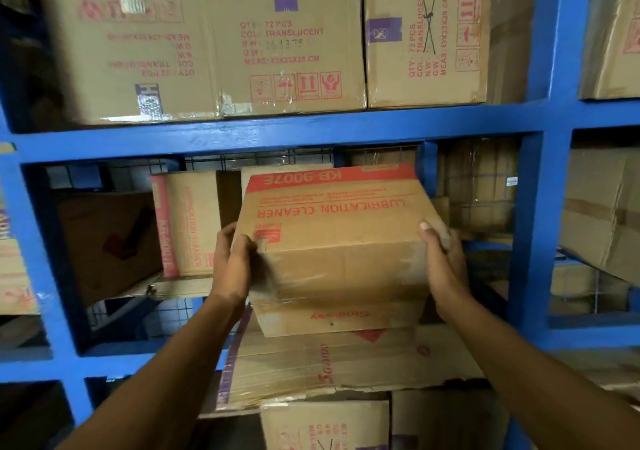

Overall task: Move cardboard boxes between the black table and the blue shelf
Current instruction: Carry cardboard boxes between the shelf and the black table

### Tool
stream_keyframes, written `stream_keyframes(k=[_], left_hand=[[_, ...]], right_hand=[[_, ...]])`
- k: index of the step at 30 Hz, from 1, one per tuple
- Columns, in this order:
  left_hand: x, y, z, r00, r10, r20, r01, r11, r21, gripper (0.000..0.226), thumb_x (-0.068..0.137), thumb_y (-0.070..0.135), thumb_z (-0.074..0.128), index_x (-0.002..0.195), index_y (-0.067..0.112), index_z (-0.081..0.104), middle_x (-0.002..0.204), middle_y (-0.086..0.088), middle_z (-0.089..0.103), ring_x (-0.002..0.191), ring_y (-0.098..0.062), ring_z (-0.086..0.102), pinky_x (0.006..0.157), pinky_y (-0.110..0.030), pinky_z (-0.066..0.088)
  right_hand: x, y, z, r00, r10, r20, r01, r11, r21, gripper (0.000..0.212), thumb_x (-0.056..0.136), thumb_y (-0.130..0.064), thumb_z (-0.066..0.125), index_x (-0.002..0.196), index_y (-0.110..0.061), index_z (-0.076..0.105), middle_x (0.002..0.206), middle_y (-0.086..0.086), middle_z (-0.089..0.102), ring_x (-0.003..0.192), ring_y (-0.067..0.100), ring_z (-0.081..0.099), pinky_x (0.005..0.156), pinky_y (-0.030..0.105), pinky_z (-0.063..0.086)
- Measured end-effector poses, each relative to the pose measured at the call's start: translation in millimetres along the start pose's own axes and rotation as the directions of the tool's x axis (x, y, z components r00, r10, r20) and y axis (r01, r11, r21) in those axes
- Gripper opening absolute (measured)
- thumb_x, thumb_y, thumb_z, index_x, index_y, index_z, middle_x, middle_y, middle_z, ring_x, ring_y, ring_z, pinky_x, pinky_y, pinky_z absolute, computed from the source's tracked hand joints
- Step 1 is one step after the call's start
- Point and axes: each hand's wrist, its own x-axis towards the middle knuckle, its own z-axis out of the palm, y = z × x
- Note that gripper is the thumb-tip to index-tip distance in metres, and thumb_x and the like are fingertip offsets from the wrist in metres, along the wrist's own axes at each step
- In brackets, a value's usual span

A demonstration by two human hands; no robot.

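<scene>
While both arms reach into the blue shelf (277, 131), the left hand (232, 266) and right hand (443, 262) grip opposite sides of a "Lubrication Cleaner" cardboard box (339, 241), held tilted and upside down at the middle bay, above a flattened carton (329, 363).

The held box (337, 241) at the frame's centre was matt brown cardboard with red print, and glossy clear tape shone along its near edge. The three boxes (284, 41) across the top were the same dull cardboard, patched with shiny tape and purple labels. The shelf frame (277, 131) was blue-painted, smooth with a faint sheen. Behind the middle bay ran a thin wire mesh (256, 160). The flattened cardboard (346, 363) below looked creased and worn.
</scene>
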Motion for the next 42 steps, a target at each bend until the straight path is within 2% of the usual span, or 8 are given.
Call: stream_keyframes(k=[8,12,16,20,25,28,34,42], left_hand=[[-9.5,13.8,-64.4,0.996,0.016,-0.086,-0.02,0.999,-0.042,0.043,0.091,0.035,0.057,0.131,0.021,0.05,0.129,-0.008,0.06,0.12,-0.027,0.057,0.105,-0.052,0.045],[-16.4,24.9,-115.9,0.98,0.043,-0.195,-0.04,0.999,0.021,0.041,0.095,0.033,0.06,0.132,0.02,0.048,0.127,-0.006,0.058,0.114,-0.024,0.057,0.092,-0.045,0.048],[-39.5,44.2,-179.6,0.933,0.083,-0.351,-0.052,0.994,0.095,0.055,0.081,0.043,0.06,0.13,0.021,0.049,0.125,-0.007,0.059,0.11,-0.022,0.057,0.088,-0.043,0.046],[-77.3,63.8,-239.2,0.856,0.098,-0.507,-0.022,0.988,0.154,0.058,0.082,0.045,0.062,0.134,0.024,0.048,0.127,-0.008,0.06,0.113,-0.026,0.059,0.093,-0.051,0.051],[-147.1,95.5,-287.6,0.682,0.185,-0.707,0.018,0.963,0.27,0.058,0.081,0.042,0.064,0.132,0.018,0.052,0.123,-0.01,0.063,0.111,-0.026,0.06,0.081,-0.039,0.049],[-203.5,112.5,-300.6,0.542,0.237,-0.806,0.073,0.942,0.327,0.044,0.081,0.037,0.064,0.121,0.021,0.055,0.12,-0.01,0.065,0.112,-0.026,0.06,0.095,-0.048,0.049],[-360.7,108.4,-307.4,0.272,0.188,-0.944,0.207,0.947,0.248,0.055,0.071,0.036,0.065,0.122,0.02,0.053,0.119,-0.009,0.065,0.111,-0.026,0.064,0.092,-0.052,0.056],[-591.4,89.2,-279.1,-0.156,0.103,-0.982,0.343,0.938,0.043,0.058,0.068,0.036,0.069,0.121,0.025,0.048,0.114,-0.012,0.064,0.102,-0.032,0.067,0.09,-0.06,0.057]], right_hand=[[-30.9,-20.0,45.0,0.997,-0.059,0.055,0.06,0.998,-0.02,0.032,0.094,-0.043,0.056,0.123,-0.03,0.052,0.097,-0.013,0.053,0.086,0.009,0.055,0.067,0.03,0.047],[-53.3,-16.1,93.6,0.981,-0.043,0.189,0.039,0.999,0.023,0.039,0.086,-0.056,0.057,0.121,-0.038,0.052,0.109,0.0,0.065,0.097,0.023,0.064,0.083,0.047,0.056],[-81.5,-20.7,156.8,0.959,-0.072,0.274,0.045,0.994,0.104,0.034,0.093,-0.042,0.059,0.122,-0.026,0.054,0.109,0.004,0.065,0.09,0.019,0.062,0.068,0.031,0.049],[-118.7,-24.5,217.0,0.902,-0.106,0.419,0.031,0.983,0.182,0.032,0.094,-0.04,0.058,0.121,-0.023,0.054,0.107,0.002,0.063,0.088,0.016,0.06,0.067,0.027,0.045],[-175.8,-30.0,274.3,0.797,-0.156,0.583,-0.016,0.96,0.279,0.036,0.095,-0.037,0.06,0.124,-0.016,0.057,0.107,-0.001,0.06,0.095,0.017,0.058,0.074,0.025,0.041],[-218.2,-25.8,294.1,0.662,-0.142,0.736,-0.099,0.957,0.274,0.035,0.094,-0.043,0.059,0.119,-0.019,0.058,0.102,-0.004,0.062,0.093,0.016,0.059,0.08,0.028,0.04],[-336.3,2.3,293.8,0.364,-0.141,0.921,-0.233,0.943,0.237,0.02,0.093,-0.033,0.064,0.108,-0.02,0.06,0.099,-0.002,0.066,0.097,0.019,0.062,0.08,0.027,0.041],[-533.8,41.8,226.7,-0.167,-0.057,0.984,-0.264,0.965,0.011,0.036,0.085,-0.047,0.065,0.107,-0.019,0.063,0.103,0.003,0.068,0.094,0.019,0.062,0.077,0.024,0.048]])
